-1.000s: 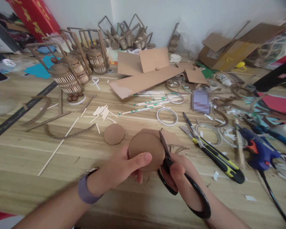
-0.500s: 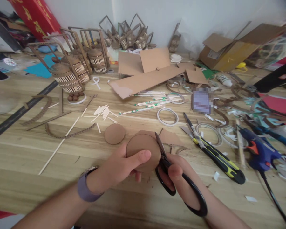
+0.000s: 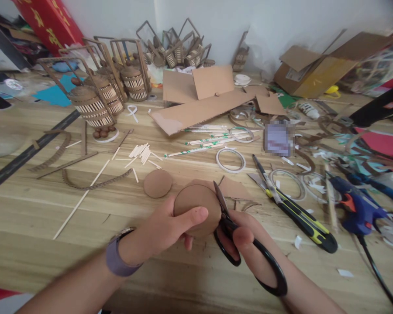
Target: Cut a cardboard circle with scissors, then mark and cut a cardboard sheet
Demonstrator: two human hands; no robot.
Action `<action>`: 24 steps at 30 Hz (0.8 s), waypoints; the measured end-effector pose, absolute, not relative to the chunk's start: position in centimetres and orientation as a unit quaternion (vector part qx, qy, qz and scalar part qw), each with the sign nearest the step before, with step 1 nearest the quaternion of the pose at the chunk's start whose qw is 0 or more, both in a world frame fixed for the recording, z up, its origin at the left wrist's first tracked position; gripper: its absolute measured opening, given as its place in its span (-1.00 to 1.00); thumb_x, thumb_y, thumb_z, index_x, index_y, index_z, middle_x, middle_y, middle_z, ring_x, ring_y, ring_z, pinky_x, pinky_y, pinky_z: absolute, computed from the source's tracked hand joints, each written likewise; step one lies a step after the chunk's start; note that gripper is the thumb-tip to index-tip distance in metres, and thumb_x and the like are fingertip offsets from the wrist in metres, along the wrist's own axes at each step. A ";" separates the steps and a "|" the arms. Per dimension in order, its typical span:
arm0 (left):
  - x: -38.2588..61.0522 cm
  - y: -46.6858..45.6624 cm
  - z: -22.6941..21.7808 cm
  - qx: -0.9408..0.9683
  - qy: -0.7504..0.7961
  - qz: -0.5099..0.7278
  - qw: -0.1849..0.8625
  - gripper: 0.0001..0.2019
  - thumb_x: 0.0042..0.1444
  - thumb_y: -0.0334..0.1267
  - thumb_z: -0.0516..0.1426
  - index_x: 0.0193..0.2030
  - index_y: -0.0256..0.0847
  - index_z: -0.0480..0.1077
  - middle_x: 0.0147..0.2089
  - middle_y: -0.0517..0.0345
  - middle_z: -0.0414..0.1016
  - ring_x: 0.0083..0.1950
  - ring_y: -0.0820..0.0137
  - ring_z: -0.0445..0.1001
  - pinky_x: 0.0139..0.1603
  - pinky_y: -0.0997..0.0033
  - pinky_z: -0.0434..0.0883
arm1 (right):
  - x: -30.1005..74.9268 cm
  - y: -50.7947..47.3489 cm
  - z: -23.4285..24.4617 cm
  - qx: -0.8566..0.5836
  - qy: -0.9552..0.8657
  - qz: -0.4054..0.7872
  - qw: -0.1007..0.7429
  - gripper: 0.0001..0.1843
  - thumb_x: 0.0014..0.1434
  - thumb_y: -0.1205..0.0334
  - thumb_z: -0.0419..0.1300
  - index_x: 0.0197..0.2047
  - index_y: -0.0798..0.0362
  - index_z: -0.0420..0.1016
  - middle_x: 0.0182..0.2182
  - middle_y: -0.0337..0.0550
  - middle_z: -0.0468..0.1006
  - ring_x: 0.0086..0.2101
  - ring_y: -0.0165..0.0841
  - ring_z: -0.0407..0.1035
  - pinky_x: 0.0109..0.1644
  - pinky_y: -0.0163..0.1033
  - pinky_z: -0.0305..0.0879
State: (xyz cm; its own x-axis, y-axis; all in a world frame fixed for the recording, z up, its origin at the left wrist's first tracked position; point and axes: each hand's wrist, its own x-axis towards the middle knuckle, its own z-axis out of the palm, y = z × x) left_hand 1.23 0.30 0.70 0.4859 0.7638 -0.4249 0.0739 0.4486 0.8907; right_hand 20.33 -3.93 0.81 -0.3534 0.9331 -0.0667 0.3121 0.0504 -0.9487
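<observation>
A round brown cardboard disc (image 3: 193,200) is pinched in my left hand (image 3: 170,224), thumb on top and fingers beneath. My right hand (image 3: 249,244) grips black-handled scissors (image 3: 227,220), with thumb and fingers through the loops. The blades lie along the disc's right edge, and the lower blade is hidden. Just left of the disc a smaller cardboard circle (image 3: 157,183) lies flat on the wooden table (image 3: 75,257). Behind the blades are torn cardboard scraps (image 3: 236,188).
To the right lie a yellow-black utility knife (image 3: 301,218) and a blue glue gun (image 3: 360,209) with its cord. Tape rings (image 3: 230,160), cut sticks (image 3: 140,153) and cardboard sheets (image 3: 199,109) spread behind my hands. Slatted miniature baskets (image 3: 91,107) stand at the back left.
Almost nothing differs. The scissor handles have shifted very slightly right, while the disc stays in my left hand in nearly the same place.
</observation>
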 end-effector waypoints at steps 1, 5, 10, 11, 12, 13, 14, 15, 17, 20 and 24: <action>1.2 0.3 0.7 0.467 0.448 0.240 0.724 -0.50 0.03 0.13 0.31 -0.04 -0.20 0.46 -0.41 0.24 0.51 -0.60 0.53 0.34 -0.63 0.55 0.35 | 20.3 -3.9 0.8 -0.476 -0.655 0.497 0.312 -0.18 0.08 -0.65 -0.31 -0.62 -0.06 0.14 -0.72 -0.27 0.24 -0.52 -0.33 0.26 -0.29 -0.22 0.33; 1.3 0.4 0.7 0.470 0.459 0.233 0.717 -0.51 0.03 0.14 0.30 -0.08 -0.22 0.45 -0.43 0.24 0.50 -0.61 0.53 0.35 -0.63 0.54 0.35 | 20.4 -3.9 0.6 -0.475 -0.656 0.498 0.310 -0.18 0.10 -0.64 -0.31 -0.62 -0.05 0.13 -0.74 -0.30 0.24 -0.64 -0.41 0.13 -0.34 -0.24 0.33; 1.2 0.4 0.6 0.466 0.459 0.233 0.720 -0.49 0.03 0.14 0.31 -0.04 -0.20 0.44 -0.40 0.24 0.52 -0.60 0.52 0.36 -0.63 0.53 0.36 | 20.3 -4.0 0.8 -0.469 -0.654 0.506 0.310 -0.18 0.12 -0.63 -0.32 -0.62 -0.04 0.13 -0.73 -0.31 0.24 -0.66 -0.42 0.15 -0.35 -0.23 0.34; 1.2 0.3 0.5 0.466 0.461 0.232 0.719 -0.50 0.03 0.14 0.31 -0.04 -0.20 0.44 -0.41 0.24 0.52 -0.60 0.52 0.37 -0.62 0.53 0.36 | 20.3 -4.0 0.8 -0.468 -0.654 0.507 0.311 -0.18 0.12 -0.62 -0.33 -0.61 -0.04 0.13 -0.73 -0.31 0.23 -0.67 -0.42 0.14 -0.36 -0.24 0.34; 1.2 0.3 0.5 0.466 0.463 0.229 0.718 -0.50 0.03 0.14 0.30 -0.05 -0.20 0.44 -0.43 0.24 0.51 -0.60 0.52 0.37 -0.62 0.53 0.36 | 20.3 -4.0 0.8 -0.468 -0.654 0.507 0.311 -0.18 0.11 -0.62 -0.32 -0.61 -0.04 0.13 -0.73 -0.31 0.23 -0.67 -0.42 0.14 -0.36 -0.24 0.34; 1.2 0.3 0.5 0.467 0.464 0.226 0.718 -0.51 0.03 0.14 0.30 -0.07 -0.21 0.45 -0.44 0.25 0.50 -0.60 0.51 0.37 -0.62 0.54 0.35 | 20.3 -4.0 0.9 -0.470 -0.653 0.506 0.311 -0.18 0.11 -0.63 -0.32 -0.61 -0.04 0.13 -0.74 -0.32 0.23 -0.67 -0.42 0.14 -0.37 -0.24 0.34; 1.2 0.4 0.5 0.469 0.464 0.224 0.717 -0.51 0.03 0.15 0.30 -0.08 -0.21 0.45 -0.46 0.25 0.49 -0.61 0.51 0.37 -0.62 0.54 0.35 | 20.3 -4.0 0.9 -0.472 -0.652 0.506 0.311 -0.18 0.11 -0.63 -0.32 -0.61 -0.04 0.13 -0.74 -0.32 0.23 -0.67 -0.42 0.14 -0.37 -0.24 0.34; 1.2 0.4 0.5 0.469 0.464 0.224 0.717 -0.51 0.03 0.15 0.30 -0.09 -0.21 0.46 -0.46 0.25 0.49 -0.61 0.52 0.37 -0.62 0.54 0.35 | 20.3 -4.0 0.9 -0.474 -0.650 0.505 0.311 -0.18 0.11 -0.63 -0.31 -0.61 -0.04 0.14 -0.74 -0.32 0.23 -0.66 -0.42 0.14 -0.37 -0.24 0.34; 1.2 0.4 0.5 0.468 0.463 0.226 0.719 -0.50 0.02 0.15 0.31 -0.07 -0.21 0.47 -0.44 0.25 0.50 -0.61 0.52 0.36 -0.63 0.54 0.35 | 20.3 -4.0 0.9 -0.475 -0.649 0.505 0.312 -0.19 0.10 -0.63 -0.30 -0.61 -0.04 0.14 -0.74 -0.32 0.23 -0.66 -0.42 0.14 -0.37 -0.25 0.34; 1.3 0.4 0.7 0.467 0.453 0.229 0.724 -0.50 0.03 0.13 0.31 -0.03 -0.19 0.47 -0.40 0.23 0.52 -0.60 0.52 0.36 -0.63 0.54 0.36 | 20.3 -4.0 0.9 -0.476 -0.649 0.507 0.310 -0.19 0.11 -0.63 -0.29 -0.62 -0.06 0.13 -0.74 -0.32 0.22 -0.66 -0.41 0.12 -0.36 -0.24 0.34; 1.3 0.3 0.8 0.462 0.438 0.236 0.734 -0.48 0.03 0.11 0.31 0.02 -0.20 0.46 -0.38 0.23 0.52 -0.58 0.53 0.36 -0.63 0.56 0.38 | 20.3 -4.1 0.8 -0.485 -0.645 0.503 0.309 -0.19 0.14 -0.61 -0.29 -0.65 -0.06 0.12 -0.75 -0.29 0.20 -0.56 -0.34 0.25 -0.27 -0.23 0.33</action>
